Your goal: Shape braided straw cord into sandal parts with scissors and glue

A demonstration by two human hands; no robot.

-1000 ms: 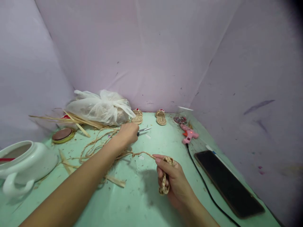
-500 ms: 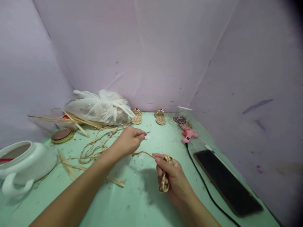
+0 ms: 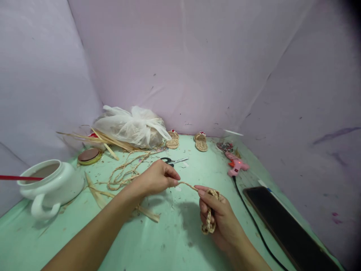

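A short length of twisted straw cord (image 3: 187, 184) spans the gap between my hands. My left hand (image 3: 159, 177) pinches its free end between thumb and fingertips. In my right hand (image 3: 218, 214) is a small braided straw piece (image 3: 209, 222), partly hidden by the fingers, and the thumb and index finger grip the cord where it leaves this piece. Black-handled scissors (image 3: 175, 161) lie on the table just beyond my left hand. A loose coil of the same cord (image 3: 121, 177) rests left of that hand.
Two tiny woven slippers (image 3: 201, 143) stand by the back wall, near a tied white plastic bag (image 3: 132, 130). A pink glue gun (image 3: 237, 165) with a black cable and a phone (image 3: 287, 229) lie right. Left are a white pot (image 3: 64, 180), a round tin (image 3: 89, 156) and straw strips (image 3: 96, 194).
My left hand has come back from the scissors, now lying in view, and has taken the cord's end. My right hand keeps its hold. The view has shifted left.
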